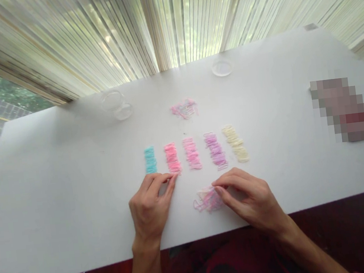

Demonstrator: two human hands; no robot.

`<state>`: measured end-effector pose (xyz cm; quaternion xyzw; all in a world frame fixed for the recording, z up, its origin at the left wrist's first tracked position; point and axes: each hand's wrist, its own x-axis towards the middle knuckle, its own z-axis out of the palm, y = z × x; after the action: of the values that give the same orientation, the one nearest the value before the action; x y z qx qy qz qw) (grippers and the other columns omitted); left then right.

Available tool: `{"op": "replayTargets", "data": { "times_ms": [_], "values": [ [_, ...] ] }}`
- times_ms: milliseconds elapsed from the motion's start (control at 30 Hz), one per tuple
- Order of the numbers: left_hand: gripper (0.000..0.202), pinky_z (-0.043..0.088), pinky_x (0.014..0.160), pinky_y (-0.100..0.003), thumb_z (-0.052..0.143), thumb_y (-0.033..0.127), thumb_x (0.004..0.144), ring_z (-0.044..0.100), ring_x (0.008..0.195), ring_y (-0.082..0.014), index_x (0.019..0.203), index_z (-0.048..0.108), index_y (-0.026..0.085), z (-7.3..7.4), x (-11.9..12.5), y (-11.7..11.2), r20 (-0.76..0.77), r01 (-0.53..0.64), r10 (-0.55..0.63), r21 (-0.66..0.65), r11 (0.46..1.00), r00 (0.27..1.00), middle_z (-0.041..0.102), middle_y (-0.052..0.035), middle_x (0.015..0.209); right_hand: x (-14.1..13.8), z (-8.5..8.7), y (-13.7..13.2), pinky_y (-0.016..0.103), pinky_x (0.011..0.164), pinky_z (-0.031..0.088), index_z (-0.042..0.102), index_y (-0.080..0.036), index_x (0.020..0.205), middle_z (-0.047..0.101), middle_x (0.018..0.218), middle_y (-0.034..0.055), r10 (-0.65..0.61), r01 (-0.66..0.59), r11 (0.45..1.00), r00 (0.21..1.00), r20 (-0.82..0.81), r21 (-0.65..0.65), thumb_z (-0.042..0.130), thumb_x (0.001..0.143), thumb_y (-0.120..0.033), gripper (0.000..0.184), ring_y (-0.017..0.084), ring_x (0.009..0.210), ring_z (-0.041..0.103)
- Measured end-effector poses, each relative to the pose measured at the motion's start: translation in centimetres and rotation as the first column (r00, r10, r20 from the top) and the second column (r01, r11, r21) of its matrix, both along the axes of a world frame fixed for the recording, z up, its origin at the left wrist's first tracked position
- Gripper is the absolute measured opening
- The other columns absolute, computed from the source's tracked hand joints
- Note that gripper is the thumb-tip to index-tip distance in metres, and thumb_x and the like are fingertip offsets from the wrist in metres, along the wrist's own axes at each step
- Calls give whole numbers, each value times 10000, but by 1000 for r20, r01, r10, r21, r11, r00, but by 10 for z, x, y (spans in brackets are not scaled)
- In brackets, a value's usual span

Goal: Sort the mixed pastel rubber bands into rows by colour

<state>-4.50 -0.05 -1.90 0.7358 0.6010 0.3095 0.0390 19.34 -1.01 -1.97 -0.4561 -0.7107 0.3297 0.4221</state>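
Small thin loops, too fine to tell as clips or bands, lie sorted by colour in upright columns: blue (150, 160), bright pink (172, 157), light pink (192, 153), purple (215, 150) and pale yellow (235, 144). My left hand (152, 203) is pinched closed, fingertips at the lower end of the bright pink column; whatever it holds is too small to make out. A mixed pile of pastel loops (207, 200) lies nearer me. Over its right side, my right hand (249, 192) has thumb and forefinger closed together, and their contents cannot be made out.
Beyond the columns lies another small heap of pink and pale loops (184, 108). Clear round containers or lids (112, 100) stand at the back left, and a clear round dish (222, 68) at the back. A blurred-out object (346, 109) lies right on the white table (59, 190).
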Motion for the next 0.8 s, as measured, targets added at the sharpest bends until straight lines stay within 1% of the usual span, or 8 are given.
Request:
{"op": "replayTargets", "data": {
  "times_ms": [100,167,233,333,400,467,600,800],
  "values": [
    [75,496,656,-215,710,247,946,679,739,-116,982,755,200,0,-1,-5,-34,12,-10,34,999,999,713,3,881,1,-1,-1,268,740,547,713,-186,975,722,878,38,-5,5,1000,1000,12,-4,645,957,-130,90,152,805,677],
    [89,509,685,-213,687,234,962,683,749,-113,1013,750,199,3,-1,-13,-31,41,-40,32,999,999,707,1,895,1,-1,-2,271,736,544,714,-186,973,716,865,36,-15,15,1000,1000,16,-3,643,959,-136,88,151,793,672],
    [107,521,688,-210,658,238,980,681,735,-107,1033,745,203,7,0,-24,-7,104,-104,-20,994,995,694,0,904,1,-1,-5,274,730,542,712,-188,967,709,852,33,-27,27,1000,999,16,7,641,961,-139,87,152,782,668],
    [177,529,620,-209,618,299,1003,675,699,-108,1117,727,218,12,4,-39,10,231,-232,-149,962,973,687,-14,951,2,0,-10,276,721,543,712,-193,974,702,843,32,-37,36,999,999,17,33,643,958,-135,92,157,778,663],
    [212,544,616,-213,602,324,1008,690,724,-122,1155,709,216,13,7,-47,8,272,-276,-197,942,961,691,-26,979,3,1,-14,275,719,546,713,-197,992,704,852,33,-31,30,998,999,21,52,647,953,-126,105,160,783,663],
    [212,560,635,-215,592,329,1012,703,745,-130,1150,704,213,13,9,-51,9,283,-288,-216,934,958,694,-30,983,4,2,-18,274,717,546,712,-200,995,705,855,31,-30,28,997,999,30,70,649,949,-114,116,161,784,661],
    [170,575,673,-212,567,291,1024,703,726,-123,1080,708,215,10,10,-52,29,287,-287,-205,936,957,694,-19,931,7,4,-27,275,695,541,712,-192,994,685,817,28,-35,28,993,997,62,115,646,943,-95,128,162,754,638],
    [172,580,704,-204,543,216,1028,694,708,-115,1061,712,208,8,10,-49,34,326,-324,-150,933,945,701,-18,900,-1,4,-29,317,704,557,715,-193,1103,642,861,53,42,-79,981,978,205,176,675,943,-184,165,196,801,595]
  ]
}}
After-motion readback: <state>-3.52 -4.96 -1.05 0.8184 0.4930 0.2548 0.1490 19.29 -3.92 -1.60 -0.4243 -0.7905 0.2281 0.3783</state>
